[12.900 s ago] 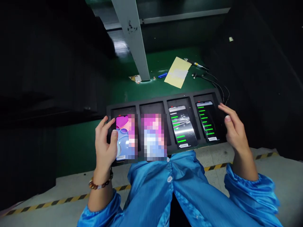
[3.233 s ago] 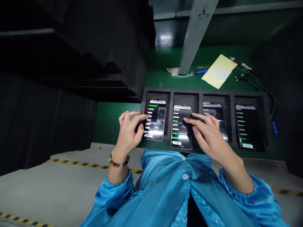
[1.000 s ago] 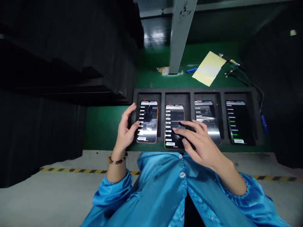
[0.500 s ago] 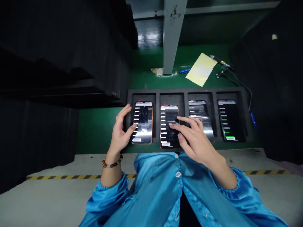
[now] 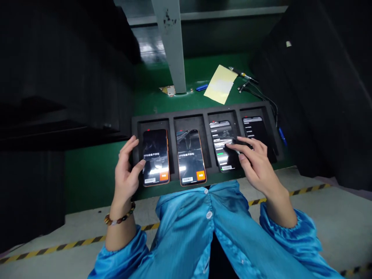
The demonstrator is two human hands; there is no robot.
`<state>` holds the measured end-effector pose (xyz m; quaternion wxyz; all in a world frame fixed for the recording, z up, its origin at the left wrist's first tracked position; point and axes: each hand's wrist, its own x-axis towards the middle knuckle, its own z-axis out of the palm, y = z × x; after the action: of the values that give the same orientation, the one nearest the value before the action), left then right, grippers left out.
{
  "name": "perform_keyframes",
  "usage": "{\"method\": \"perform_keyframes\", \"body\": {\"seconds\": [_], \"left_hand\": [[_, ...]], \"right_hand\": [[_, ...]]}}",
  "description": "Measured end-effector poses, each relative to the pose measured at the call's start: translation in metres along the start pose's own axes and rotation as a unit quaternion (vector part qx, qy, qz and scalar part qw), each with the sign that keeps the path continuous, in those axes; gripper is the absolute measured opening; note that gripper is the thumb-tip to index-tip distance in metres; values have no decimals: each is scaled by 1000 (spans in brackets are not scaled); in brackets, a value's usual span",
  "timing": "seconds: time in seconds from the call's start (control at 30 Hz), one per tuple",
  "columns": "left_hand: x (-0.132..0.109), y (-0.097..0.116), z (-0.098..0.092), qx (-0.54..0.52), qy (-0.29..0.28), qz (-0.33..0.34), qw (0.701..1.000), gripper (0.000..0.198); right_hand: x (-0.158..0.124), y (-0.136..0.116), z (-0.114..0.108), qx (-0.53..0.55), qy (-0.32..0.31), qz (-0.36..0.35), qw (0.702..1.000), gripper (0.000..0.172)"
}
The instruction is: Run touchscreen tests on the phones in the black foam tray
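The tray's [image 5: 172, 133] two left phones [image 5: 154, 145] now show orange buttons [image 5: 164, 176], so our empty right grip [image 5: 258, 166] shifts to its third phone [image 5: 220, 149], left grip [image 5: 126, 175] released.

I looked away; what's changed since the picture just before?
The right hand has moved right, from the second phone from the left to the third phone. The first phone and second phone now show a message with an orange button instead of lists. The left hand stays beside the first phone; all phones remain in the tray.
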<state>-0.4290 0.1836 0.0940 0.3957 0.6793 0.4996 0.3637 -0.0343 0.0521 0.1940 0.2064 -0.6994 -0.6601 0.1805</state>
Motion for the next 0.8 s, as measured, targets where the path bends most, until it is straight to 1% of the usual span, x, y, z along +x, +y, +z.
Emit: {"method": "perform_keyframes", "body": {"seconds": [0.13, 0.27, 0.33, 0.4, 0.47, 0.5, 0.53, 0.57, 0.63, 0.7, 0.77, 0.8], "left_hand": [[1, 6, 0, 14, 2, -5, 1000, 54], [1, 6, -1, 15, 1, -13, 1000, 54], [2, 4, -1, 9, 5, -14, 1000, 54], [2, 1, -1, 9, 6, -14, 1000, 54], [3, -2, 0, 12, 8, -9, 1000, 54], [3, -3, 0, 12, 11, -4, 1000, 54], [3, -4, 0, 10, 14, 2, 1000, 53], [3, -4, 1, 9, 15, 6, 1000, 53], [3, -6, 1, 7, 18, 7, 1000, 53], [3, -6, 3, 5, 19, 3, 1000, 53], [3, -7, 4, 3, 23, 2, 1000, 53], [3, -7, 5, 4, 25, 4, 1000, 53]], "right_hand": [[0, 2, 4, 6, 8, -3, 1000, 40], [-6, 0, 6, 5, 1, -20, 1000, 39], [-7, 1, 2, 11, 1, -27, 1000, 38], [3, 8, -8, 23, 35, -27, 999, 35], [28, 23, -24, 18, 101, -14, 995, 34], [46, 34, -32, 0, 134, 0, 991, 33], [68, 46, -41, -40, 148, 20, 988, 33], [92, 59, -48, -85, 140, 43, 986, 33], [143, 83, -58, -168, 92, 104, 976, 36], [186, 100, -59, -239, 25, 166, 957, 39], [216, 109, -55, -279, -32, 198, 939, 39], [225, 111, -52, -287, -54, 207, 934, 38]]}}
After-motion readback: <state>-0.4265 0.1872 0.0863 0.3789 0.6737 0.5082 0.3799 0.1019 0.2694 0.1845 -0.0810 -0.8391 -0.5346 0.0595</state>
